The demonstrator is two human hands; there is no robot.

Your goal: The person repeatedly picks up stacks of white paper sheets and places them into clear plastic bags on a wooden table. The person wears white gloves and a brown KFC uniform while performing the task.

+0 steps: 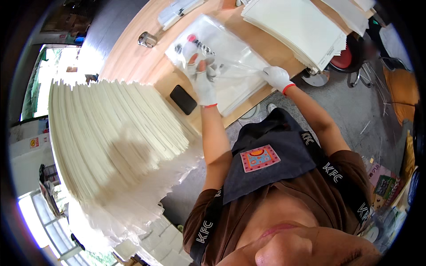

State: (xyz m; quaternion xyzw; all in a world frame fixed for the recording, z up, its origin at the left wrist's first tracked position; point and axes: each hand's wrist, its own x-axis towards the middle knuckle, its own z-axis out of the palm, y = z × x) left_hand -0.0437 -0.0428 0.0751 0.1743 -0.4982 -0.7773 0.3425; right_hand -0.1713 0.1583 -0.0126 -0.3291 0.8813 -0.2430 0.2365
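A clear plastic bag [235, 46] with a red and black print lies flat on the wooden table in front of me. My left hand [204, 82], in a white glove with some fingertips bare, is over the bag's left part with its fingers apart. Whether it presses on the plastic or only hovers, I cannot tell. At the bag's right edge, my right hand [277, 79], also white-gloved with a red cuff, pinches the plastic, which is drawn into creases toward it. White sheet material [233, 95] shows under the near part of the bag.
A black phone [183, 99] lies left of my left hand. Beyond it stands a shiny metal cylinder [147, 40] on the table [126, 57]. A tall stack of cream sheets [111, 128] rises at the left. White sheets [297, 31] are piled far right, near a red stool [344, 57].
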